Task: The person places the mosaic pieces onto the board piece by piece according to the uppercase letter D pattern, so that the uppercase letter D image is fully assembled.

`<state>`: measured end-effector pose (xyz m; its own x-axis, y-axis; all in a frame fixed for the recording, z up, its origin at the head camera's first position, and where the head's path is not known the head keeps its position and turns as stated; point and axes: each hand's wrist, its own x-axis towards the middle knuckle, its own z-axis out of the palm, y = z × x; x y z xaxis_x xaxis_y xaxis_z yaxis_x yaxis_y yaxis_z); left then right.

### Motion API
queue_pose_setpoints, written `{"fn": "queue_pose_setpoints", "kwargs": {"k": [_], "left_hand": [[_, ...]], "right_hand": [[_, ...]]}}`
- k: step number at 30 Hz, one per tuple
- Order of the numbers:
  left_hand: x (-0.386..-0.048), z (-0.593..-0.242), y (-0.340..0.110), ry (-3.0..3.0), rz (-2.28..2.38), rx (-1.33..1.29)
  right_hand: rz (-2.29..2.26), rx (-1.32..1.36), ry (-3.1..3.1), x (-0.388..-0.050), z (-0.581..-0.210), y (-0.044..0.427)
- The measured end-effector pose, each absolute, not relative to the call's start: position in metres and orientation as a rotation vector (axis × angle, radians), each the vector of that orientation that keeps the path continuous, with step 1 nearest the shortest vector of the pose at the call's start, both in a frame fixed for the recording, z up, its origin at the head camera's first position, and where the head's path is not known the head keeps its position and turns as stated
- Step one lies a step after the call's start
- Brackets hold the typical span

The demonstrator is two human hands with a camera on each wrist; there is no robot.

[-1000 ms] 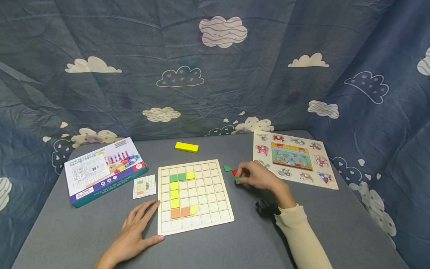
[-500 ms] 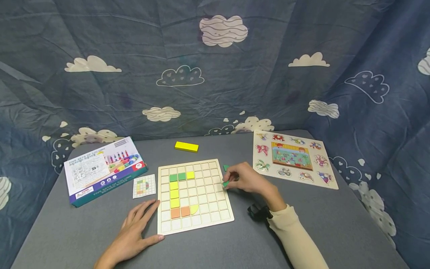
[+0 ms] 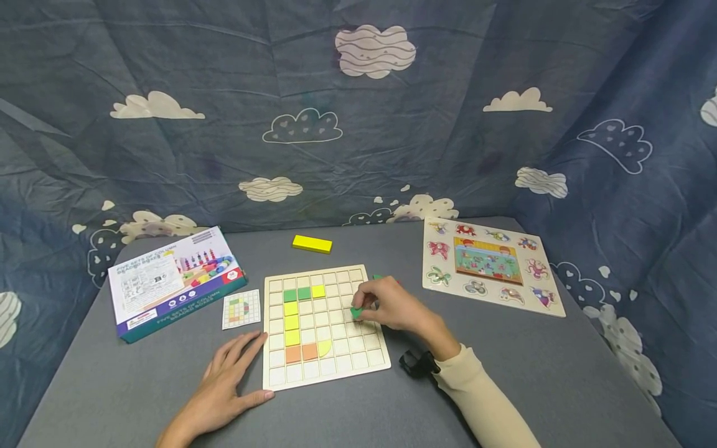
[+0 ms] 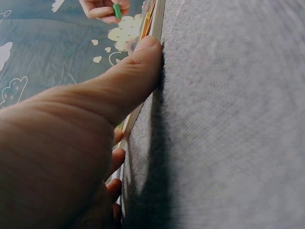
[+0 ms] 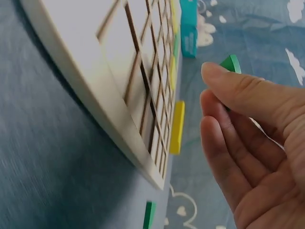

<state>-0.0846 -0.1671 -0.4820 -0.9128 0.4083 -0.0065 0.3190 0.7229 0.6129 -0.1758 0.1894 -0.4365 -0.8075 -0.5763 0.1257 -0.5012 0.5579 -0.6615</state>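
A wooden grid board (image 3: 342,367) lies on the table with green, yellow and orange square tiles and a pale yellow quarter-round piece (image 3: 325,348) on it. Above the board's right side, my right hand (image 3: 394,305) pinches a small green piece (image 5: 231,63) between thumb and fingers. My left hand (image 3: 224,386) rests at the board's left edge, fingers extended, thumb (image 4: 138,62) touching the near left corner. Just past the board's right edge, another green piece (image 5: 149,214) lies on the table; in the head view the right hand partly covers it.
A small pattern card (image 3: 241,309) lies left of the board, beside a cardboard toy box (image 3: 173,286). Behind the board is a yellow block (image 3: 312,244). A picture puzzle board (image 3: 493,264) lies at the back right, before a cloud-printed curtain (image 3: 302,162).
My right hand has moved left with the green piece, from the table beside the board to over its right columns. The left hand stays in place.
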Motion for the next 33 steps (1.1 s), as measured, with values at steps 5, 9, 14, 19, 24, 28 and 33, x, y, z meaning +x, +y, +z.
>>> {"fn": "queue_pose_setpoints", "kwargs": {"k": [5, 9, 14, 19, 24, 28, 33], "left_hand": [[-0.085, -0.482, -0.167, 2.784, 0.950, 0.595], [-0.086, -0.482, -0.166, 2.784, 0.950, 0.604], [-0.087, -0.482, -0.165, 2.798, 0.950, 0.615], [-0.087, -0.481, -0.165, 2.800, 0.952, 0.622], [-0.086, -0.482, -0.167, 2.793, 0.950, 0.613], [-0.086, -0.483, -0.167, 2.809, 0.939, 0.625], [-0.085, -0.484, -0.168, 2.803, 0.935, 0.613]], "right_hand": [[-0.986, -0.937, 2.680, -0.173, -0.441, 0.176], [-0.893, -0.943, 2.700, -0.171, -0.443, 0.167], [-0.851, -0.978, 2.714, -0.170, -0.443, 0.158], [-0.827, -0.952, 2.715, -0.168, -0.443, 0.152], [-0.821, -0.946, 2.706, -0.167, -0.443, 0.150], [-0.805, -0.970, 2.681, -0.166, -0.442, 0.150], [-0.770, -1.011, 2.669, -0.166, -0.440, 0.150]]}}
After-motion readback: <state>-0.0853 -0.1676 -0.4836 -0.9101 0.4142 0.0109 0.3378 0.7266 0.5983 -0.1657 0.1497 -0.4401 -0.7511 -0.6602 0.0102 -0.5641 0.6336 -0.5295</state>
